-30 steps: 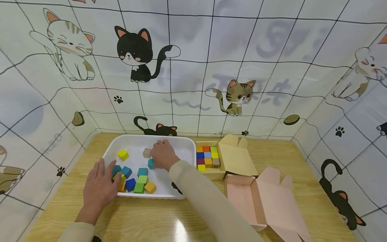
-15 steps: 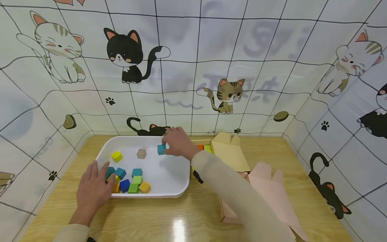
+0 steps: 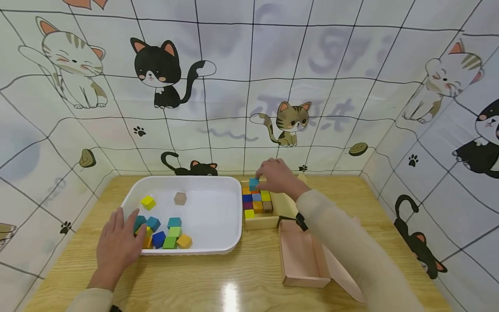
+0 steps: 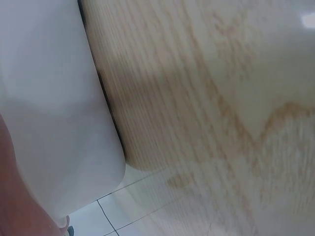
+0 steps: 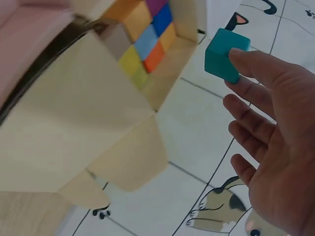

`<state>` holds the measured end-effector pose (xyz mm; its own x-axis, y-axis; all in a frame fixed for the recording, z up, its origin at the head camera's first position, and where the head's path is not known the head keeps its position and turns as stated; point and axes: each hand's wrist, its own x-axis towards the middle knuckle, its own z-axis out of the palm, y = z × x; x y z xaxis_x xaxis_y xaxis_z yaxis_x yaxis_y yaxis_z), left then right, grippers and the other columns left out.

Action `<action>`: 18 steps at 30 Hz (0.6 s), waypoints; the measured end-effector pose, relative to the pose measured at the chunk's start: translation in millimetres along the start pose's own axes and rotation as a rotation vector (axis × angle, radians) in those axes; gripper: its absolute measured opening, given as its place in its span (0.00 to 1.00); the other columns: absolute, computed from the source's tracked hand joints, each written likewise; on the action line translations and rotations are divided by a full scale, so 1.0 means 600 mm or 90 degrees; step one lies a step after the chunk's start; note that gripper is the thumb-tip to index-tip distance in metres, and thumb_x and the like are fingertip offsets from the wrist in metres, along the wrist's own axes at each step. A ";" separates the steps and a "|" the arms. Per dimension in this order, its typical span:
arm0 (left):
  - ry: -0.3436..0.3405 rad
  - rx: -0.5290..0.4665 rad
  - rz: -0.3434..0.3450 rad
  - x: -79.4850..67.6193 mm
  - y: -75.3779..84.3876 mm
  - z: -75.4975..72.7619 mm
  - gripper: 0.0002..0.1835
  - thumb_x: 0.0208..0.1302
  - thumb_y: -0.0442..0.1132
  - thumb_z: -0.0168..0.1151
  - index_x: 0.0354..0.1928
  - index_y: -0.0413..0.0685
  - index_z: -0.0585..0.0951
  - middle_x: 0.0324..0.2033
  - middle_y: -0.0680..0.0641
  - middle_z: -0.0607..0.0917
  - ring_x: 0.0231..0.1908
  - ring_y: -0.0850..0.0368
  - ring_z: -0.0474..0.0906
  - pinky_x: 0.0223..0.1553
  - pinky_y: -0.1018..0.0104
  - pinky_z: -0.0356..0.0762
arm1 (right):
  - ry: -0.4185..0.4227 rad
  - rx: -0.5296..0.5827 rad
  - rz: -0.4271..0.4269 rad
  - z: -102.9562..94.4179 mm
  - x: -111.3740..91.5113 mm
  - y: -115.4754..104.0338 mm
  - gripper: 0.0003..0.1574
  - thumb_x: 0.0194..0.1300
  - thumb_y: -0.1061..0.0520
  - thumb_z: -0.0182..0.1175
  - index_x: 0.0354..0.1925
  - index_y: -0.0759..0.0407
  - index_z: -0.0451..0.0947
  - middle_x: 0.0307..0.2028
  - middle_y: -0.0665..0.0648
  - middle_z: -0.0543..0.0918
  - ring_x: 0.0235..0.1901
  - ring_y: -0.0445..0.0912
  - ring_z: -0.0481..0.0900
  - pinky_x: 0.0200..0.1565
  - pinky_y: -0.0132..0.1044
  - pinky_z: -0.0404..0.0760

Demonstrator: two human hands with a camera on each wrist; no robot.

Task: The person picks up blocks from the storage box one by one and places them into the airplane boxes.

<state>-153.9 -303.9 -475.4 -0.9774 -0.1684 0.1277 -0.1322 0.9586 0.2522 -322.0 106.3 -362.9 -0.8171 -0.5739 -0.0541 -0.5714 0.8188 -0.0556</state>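
Observation:
My right hand [image 3: 281, 177] pinches a teal wooden cube [image 5: 222, 55] between thumb and forefinger, the other fingers spread loosely. The cube is held over the back left part of an open yellow cardboard box [image 3: 261, 223]. Inside that box, coloured cubes sit in rows, orange, blue, purple, yellow and brown among them. At the left, my left hand [image 3: 120, 242] rests on the front left edge of a white tray [image 3: 214, 221], fingers extended and holding nothing. Near its fingertips several cubes are clustered, including a dark blue cube [image 3: 158, 239] and an orange cube [image 3: 184, 241].
Farther back in the tray lie a yellow cube [image 3: 148, 202] and a grey-brown cube [image 3: 180, 199]. A pink cardboard box [image 3: 298, 255] stands open in front of the yellow one, its lid partly behind my right sleeve. A cat-print sheet [image 3: 226, 99] surrounds the wooden table [image 3: 187, 281].
My right hand has taken the teal cube from the tray and carried it right, over the yellow box. The left hand stays at the tray's edge. The head view has shifted slightly.

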 end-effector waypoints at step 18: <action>0.008 -0.001 -0.002 -0.001 0.001 -0.001 0.32 0.74 0.54 0.39 0.71 0.40 0.58 0.72 0.25 0.45 0.72 0.26 0.40 0.71 0.31 0.42 | -0.121 0.032 -0.037 0.074 -0.034 0.018 0.17 0.60 0.45 0.68 0.48 0.46 0.86 0.49 0.48 0.85 0.59 0.52 0.74 0.68 0.56 0.60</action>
<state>-153.5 -303.3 -474.5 -0.9748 -0.1737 0.1397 -0.1344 0.9580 0.2534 -307.8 126.0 -406.8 -0.7512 -0.6165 -0.2358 -0.6089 0.7851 -0.1129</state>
